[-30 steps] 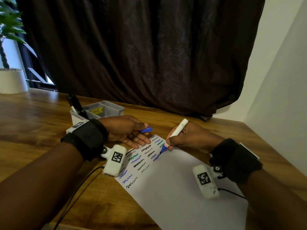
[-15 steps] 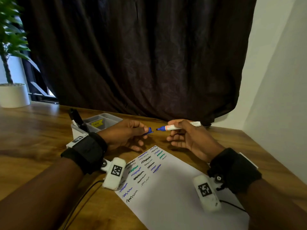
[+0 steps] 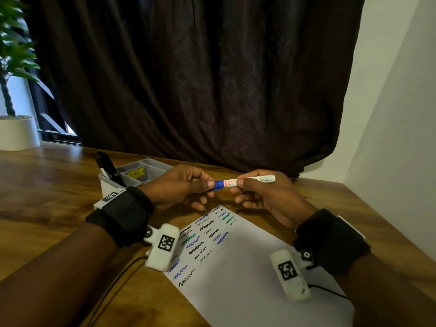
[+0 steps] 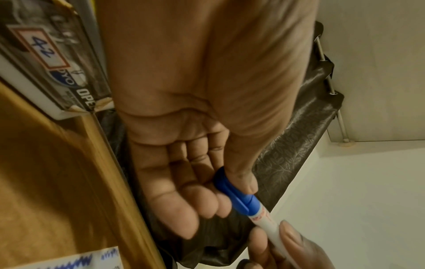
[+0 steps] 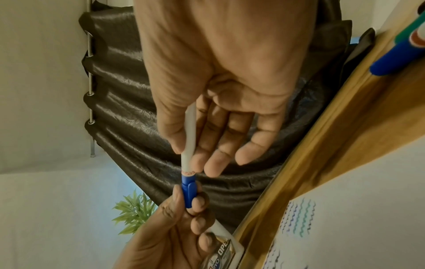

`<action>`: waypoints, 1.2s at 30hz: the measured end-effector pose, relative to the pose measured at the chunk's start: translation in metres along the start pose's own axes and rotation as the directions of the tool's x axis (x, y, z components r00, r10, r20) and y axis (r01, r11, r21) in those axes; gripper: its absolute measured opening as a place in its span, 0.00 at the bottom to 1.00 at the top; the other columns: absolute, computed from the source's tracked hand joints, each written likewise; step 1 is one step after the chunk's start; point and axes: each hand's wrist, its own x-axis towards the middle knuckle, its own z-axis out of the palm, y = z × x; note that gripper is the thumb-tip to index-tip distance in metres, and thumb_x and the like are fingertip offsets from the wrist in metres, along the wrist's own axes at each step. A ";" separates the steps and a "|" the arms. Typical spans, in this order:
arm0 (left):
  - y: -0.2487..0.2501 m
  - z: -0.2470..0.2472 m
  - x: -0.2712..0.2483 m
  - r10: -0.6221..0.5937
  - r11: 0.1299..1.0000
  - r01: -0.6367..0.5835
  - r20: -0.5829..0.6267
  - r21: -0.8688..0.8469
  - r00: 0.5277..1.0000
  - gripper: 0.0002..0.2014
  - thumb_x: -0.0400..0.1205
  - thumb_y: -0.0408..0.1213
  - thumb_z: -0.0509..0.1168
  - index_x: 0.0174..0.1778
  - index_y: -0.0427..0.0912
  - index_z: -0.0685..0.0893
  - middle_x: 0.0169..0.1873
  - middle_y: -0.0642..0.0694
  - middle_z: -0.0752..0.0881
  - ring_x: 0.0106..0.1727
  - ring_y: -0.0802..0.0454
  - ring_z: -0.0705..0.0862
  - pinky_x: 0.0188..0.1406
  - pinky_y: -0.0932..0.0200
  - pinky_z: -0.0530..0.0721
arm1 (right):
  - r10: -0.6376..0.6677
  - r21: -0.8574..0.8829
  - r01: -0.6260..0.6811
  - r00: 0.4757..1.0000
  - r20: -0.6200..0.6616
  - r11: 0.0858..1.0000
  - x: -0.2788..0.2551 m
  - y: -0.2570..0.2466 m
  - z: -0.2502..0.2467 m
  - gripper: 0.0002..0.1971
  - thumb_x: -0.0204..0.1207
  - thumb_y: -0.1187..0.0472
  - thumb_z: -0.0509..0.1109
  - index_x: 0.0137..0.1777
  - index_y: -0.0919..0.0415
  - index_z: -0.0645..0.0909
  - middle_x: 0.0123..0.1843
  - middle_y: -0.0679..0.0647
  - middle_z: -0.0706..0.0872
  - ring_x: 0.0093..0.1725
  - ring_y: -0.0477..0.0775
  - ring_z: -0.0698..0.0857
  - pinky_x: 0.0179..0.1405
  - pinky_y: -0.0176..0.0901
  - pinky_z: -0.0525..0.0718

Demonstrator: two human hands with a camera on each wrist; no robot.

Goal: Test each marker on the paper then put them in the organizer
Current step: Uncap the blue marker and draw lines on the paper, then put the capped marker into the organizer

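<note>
Head view, frame centre: left grip (image 3: 186, 185) pinches blue cap (image 3: 219, 184), right grip (image 3: 264, 192) pinches white marker (image 3: 250, 181) barrel.

Both bare forearms wear black wrist straps (image 3: 122, 215), each carrying a white camera pod (image 3: 162, 247) with a square black-and-white marker, black cable trailing.

A dark brown curtain (image 3: 188, 79) hangs in heavy folds behind a wooden table (image 3: 42, 185), reaching down to its far edge. A plain white wall (image 3: 396, 114) closes the right side. At far left a green plant (image 3: 11, 55) stands in a white pot (image 3: 17, 133) on the tabletop, with daylight showing behind it.
</note>
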 end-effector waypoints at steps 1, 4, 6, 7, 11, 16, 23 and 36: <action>0.000 0.001 0.001 0.015 1.000 -0.015 -0.006 -0.019 1.000 0.15 0.76 0.39 0.70 0.55 0.34 0.85 0.38 0.42 0.89 0.36 0.52 0.86 0.36 0.57 0.90 | -0.004 0.004 0.004 1.000 -0.009 1.000 0.000 0.000 0.000 0.06 0.81 0.60 0.75 0.54 0.60 0.89 0.49 0.61 0.96 0.42 0.55 0.93 0.49 0.48 0.88; -0.002 0.003 0.003 0.049 0.997 -0.051 -0.036 -0.062 0.998 0.09 0.79 0.31 0.69 0.53 0.31 0.85 0.37 0.40 0.88 0.34 0.53 0.86 0.35 0.57 0.91 | -0.005 0.011 0.005 0.999 -0.037 1.000 0.000 0.000 0.003 0.07 0.80 0.56 0.76 0.51 0.59 0.91 0.48 0.61 0.96 0.38 0.55 0.93 0.46 0.47 0.88; -0.003 0.004 0.004 0.085 0.993 -0.089 -0.062 -0.072 0.994 0.05 0.80 0.27 0.68 0.51 0.31 0.86 0.36 0.38 0.89 0.33 0.52 0.86 0.35 0.56 0.92 | 0.005 0.021 -0.004 0.998 -0.058 1.000 0.000 0.001 0.005 0.09 0.80 0.53 0.77 0.50 0.58 0.91 0.45 0.61 0.96 0.35 0.55 0.92 0.42 0.45 0.88; -0.003 0.005 0.005 0.101 0.991 -0.107 -0.076 -0.075 0.992 0.05 0.80 0.27 0.69 0.50 0.32 0.86 0.36 0.38 0.89 0.32 0.53 0.86 0.35 0.55 0.92 | 0.012 0.028 -0.010 0.997 -0.072 1.000 0.000 0.002 0.006 0.10 0.80 0.52 0.77 0.49 0.58 0.91 0.44 0.61 0.96 0.33 0.54 0.91 0.41 0.45 0.87; -0.002 0.008 0.006 0.132 0.985 -0.143 -0.114 -0.095 0.985 0.09 0.75 0.31 0.72 0.50 0.32 0.86 0.35 0.38 0.88 0.31 0.54 0.86 0.33 0.56 0.92 | 0.010 0.032 -0.007 0.994 -0.110 0.999 0.001 0.002 0.006 0.13 0.79 0.48 0.77 0.50 0.58 0.92 0.42 0.60 0.95 0.31 0.55 0.91 0.39 0.45 0.88; 0.001 0.006 0.006 0.153 0.983 -0.166 -0.153 -0.078 0.976 0.09 0.79 0.32 0.71 0.54 0.34 0.87 0.37 0.43 0.90 0.35 0.53 0.87 0.33 0.55 0.91 | 0.030 0.031 -0.026 0.993 -0.112 0.999 0.002 -0.003 0.003 0.16 0.77 0.45 0.77 0.55 0.57 0.90 0.44 0.59 0.96 0.35 0.55 0.92 0.42 0.49 0.91; 0.019 -0.007 -0.009 0.234 0.958 -0.274 -0.317 -0.087 0.919 0.07 0.82 0.34 0.68 0.53 0.38 0.87 0.42 0.42 0.89 0.39 0.50 0.86 0.36 0.49 0.92 | 0.197 -0.151 -0.174 0.968 0.154 0.973 -0.006 0.009 -0.005 0.19 0.74 0.45 0.81 0.57 0.57 0.88 0.49 0.58 0.95 0.45 0.56 0.90 0.44 0.48 0.86; 0.113 -0.109 -0.115 0.396 0.847 -0.049 -0.566 0.530 0.724 0.04 0.85 0.34 0.67 0.52 0.40 0.86 0.38 0.39 0.88 0.35 0.44 0.85 0.38 0.45 0.89 | 0.336 -0.335 -0.233 0.896 0.292 0.913 -0.003 0.014 -0.018 0.19 0.77 0.45 0.78 0.59 0.57 0.90 0.57 0.59 0.95 0.46 0.49 0.90 0.50 0.44 0.85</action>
